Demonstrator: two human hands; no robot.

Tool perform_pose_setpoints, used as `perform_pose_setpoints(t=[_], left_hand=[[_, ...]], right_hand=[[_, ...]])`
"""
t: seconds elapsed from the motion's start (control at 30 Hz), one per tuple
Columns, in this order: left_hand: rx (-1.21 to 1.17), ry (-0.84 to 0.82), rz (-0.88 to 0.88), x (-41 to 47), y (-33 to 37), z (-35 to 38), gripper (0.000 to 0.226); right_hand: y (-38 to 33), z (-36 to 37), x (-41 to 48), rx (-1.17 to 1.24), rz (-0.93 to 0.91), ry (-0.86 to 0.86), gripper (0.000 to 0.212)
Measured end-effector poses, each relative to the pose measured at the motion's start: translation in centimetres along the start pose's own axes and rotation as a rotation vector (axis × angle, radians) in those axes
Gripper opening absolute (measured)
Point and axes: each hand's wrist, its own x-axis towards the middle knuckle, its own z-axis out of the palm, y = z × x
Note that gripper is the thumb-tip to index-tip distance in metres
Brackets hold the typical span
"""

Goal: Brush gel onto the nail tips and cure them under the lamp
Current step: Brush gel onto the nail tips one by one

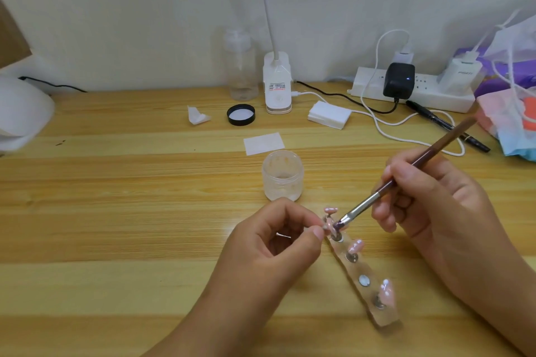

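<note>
While the left hand (278, 240) pinches a nail tip (328, 222) between curled fingers (301, 213), the right hand (429, 203) grips the brush (429, 154), bristles on it; jar (282, 175) at its eleven o'clock.

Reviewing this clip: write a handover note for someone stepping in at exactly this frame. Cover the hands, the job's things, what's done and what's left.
Left hand: pinches one nail tip or its stand at the far end of the clear holder strip.
Right hand: holds the brush, bristles on that tip.
Gel jar: open, just behind the strip.
Other tips sit on the strip; one magnet spot is bare.
Done: brushing under way; I cannot tell which tips are coated.
Left: finish brushing, then cure. The white domed device at the left edge is likely the lamp.
</note>
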Motion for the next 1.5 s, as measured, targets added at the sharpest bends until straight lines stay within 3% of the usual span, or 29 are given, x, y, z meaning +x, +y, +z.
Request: perform_pose_setpoints(t=[0.23,0.4,0.6,0.8,0.9,1.17,1.4,1.5], left_hand=[[-0.008,0.018,-0.003,-0.02,0.19,-0.02,0.023],[0.002,0.019,-0.009,-0.06,0.28,-0.02,0.023],[-0.016,0.013,-0.022,-0.09,0.60,-0.03,0.006],[-0.044,0.008,-0.017,-0.06,0.59,-0.05,0.004],[-0.039,0.003,0.000,-0.14,0.40,-0.11,0.016],[-0.014,0.016,0.006,-0.07,0.25,-0.18,0.019],[-0.016,0.014,-0.002,-0.04,0.15,-0.10,0.019],[-0.012,0.012,-0.001,-0.06,0.13,-0.09,0.018]], right_hand=[[0.36,0.11,0.05,-0.039,-0.053,0.074,0.022],[0.02,0.13,-0.14,-0.006,-0.053,-0.018,0.027],[0.14,0.37,-0.30,-0.072,-0.050,-0.016,0.029],[0.30,0.43,-0.08,-0.065,-0.044,0.030,0.027],[0.14,0.23,0.02,-0.010,-0.036,0.037,0.024],[0.22,0.33,-0.18,-0.058,-0.005,-0.010,0.029],[0.17,0.23,0.08,-0.009,0.013,0.075,0.013],[-0.06,0.17,0.02,0.009,0.019,0.024,0.023]])
